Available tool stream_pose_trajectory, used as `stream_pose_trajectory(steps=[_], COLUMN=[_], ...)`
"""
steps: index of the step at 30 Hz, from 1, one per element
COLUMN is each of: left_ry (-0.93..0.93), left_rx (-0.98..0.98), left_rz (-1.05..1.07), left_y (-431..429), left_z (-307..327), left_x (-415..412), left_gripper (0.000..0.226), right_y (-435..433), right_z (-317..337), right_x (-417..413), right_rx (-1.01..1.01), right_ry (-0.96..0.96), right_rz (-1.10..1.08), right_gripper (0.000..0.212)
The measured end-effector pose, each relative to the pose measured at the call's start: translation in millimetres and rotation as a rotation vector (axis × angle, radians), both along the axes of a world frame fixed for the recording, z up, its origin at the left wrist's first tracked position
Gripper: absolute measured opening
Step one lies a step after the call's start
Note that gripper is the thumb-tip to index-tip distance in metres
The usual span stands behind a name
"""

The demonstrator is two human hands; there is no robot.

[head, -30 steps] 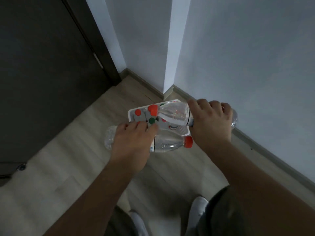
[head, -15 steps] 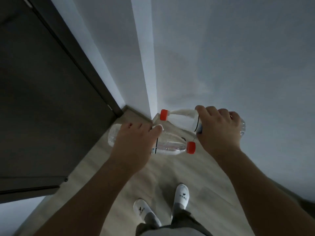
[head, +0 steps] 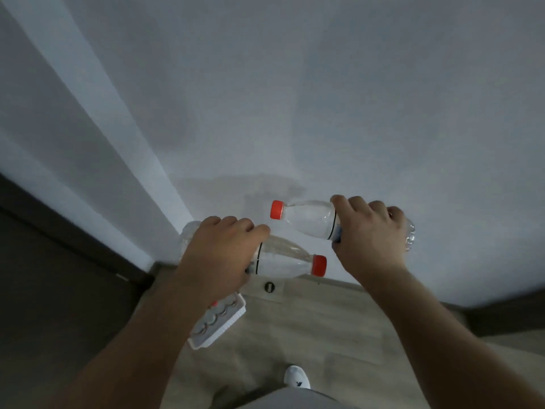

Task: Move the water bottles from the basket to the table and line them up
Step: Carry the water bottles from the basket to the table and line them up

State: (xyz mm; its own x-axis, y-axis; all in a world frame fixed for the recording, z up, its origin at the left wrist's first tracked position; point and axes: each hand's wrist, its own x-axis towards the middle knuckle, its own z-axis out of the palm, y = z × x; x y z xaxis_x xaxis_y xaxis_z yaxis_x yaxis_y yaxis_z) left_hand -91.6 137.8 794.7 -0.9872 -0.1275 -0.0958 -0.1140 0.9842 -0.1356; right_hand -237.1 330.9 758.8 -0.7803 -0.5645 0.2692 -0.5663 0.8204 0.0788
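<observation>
Left bottle (head: 283, 262): clear plastic, smooth shoulder, red-capped end pointing right. It is held level in the air by the left hand (head: 219, 255), whose fingers curl over its middle.
Right bottle (head: 309, 219): same kind, level, red-capped end pointing left. The right hand (head: 368, 234) is wrapped round its lower half, and the ribbed base shows past the knuckles.
Spacing: the bottles are near each other and not touching.
Basket (head: 218, 323): white plastic, on the floor (head: 295, 335) under the left forearm. It holds more capped bottles, but the count is unclear.
Table: not in view.
Step in hand: judged to be carrying both bottles to the table.
Handling advice: the thin walls probably dent under pressure, so grip firmly but lightly. Turn each bottle upright before setting it down, base flat, side by side in one row.
Surroundings: pale wood-grain floor, plain matte wall (head: 295, 98), dark door (head: 44, 290) on the left.
</observation>
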Motion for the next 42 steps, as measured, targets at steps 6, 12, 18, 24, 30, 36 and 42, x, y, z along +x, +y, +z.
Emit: stream_pose_trajectory(steps=[6,12,18,24,30,36,42], left_ry=[0.014,0.046,0.048,0.029,0.007,0.054,0.091], left_rx=[-0.003,0.027,0.044,0.104,0.101,0.106,0.138], left_rz=[-0.218,-0.555,-0.905,-1.241,-1.541,-1.761,-1.863], left_y=[13,28,70,148,243,346,453], left_z=[11,14,14,12,9,0,-3], left_x=[-63,-120,-152,-149,-120,-81,-52], left_gripper=[0.062,0.061,0.062,0.057,0.048,0.054,0.048], right_y=[43,72,98,137,184,241,332], right_z=[13,24,37,43,44,33,23], right_x=[-11,6,61,133,212,279,318], right_rx=[-0.033,-0.035,-0.056,-0.072,-0.082,-0.096,-0.144], right_ry=[-0.007,-0.032,-0.113,-0.12,-0.125,-0.071,-0.042], right_rz=[-0.234,-0.556,-0.875,-1.211,-1.529,-1.755,-1.866], right_gripper=[0.057,0.054,0.063,0.063,0.062,0.061,0.063])
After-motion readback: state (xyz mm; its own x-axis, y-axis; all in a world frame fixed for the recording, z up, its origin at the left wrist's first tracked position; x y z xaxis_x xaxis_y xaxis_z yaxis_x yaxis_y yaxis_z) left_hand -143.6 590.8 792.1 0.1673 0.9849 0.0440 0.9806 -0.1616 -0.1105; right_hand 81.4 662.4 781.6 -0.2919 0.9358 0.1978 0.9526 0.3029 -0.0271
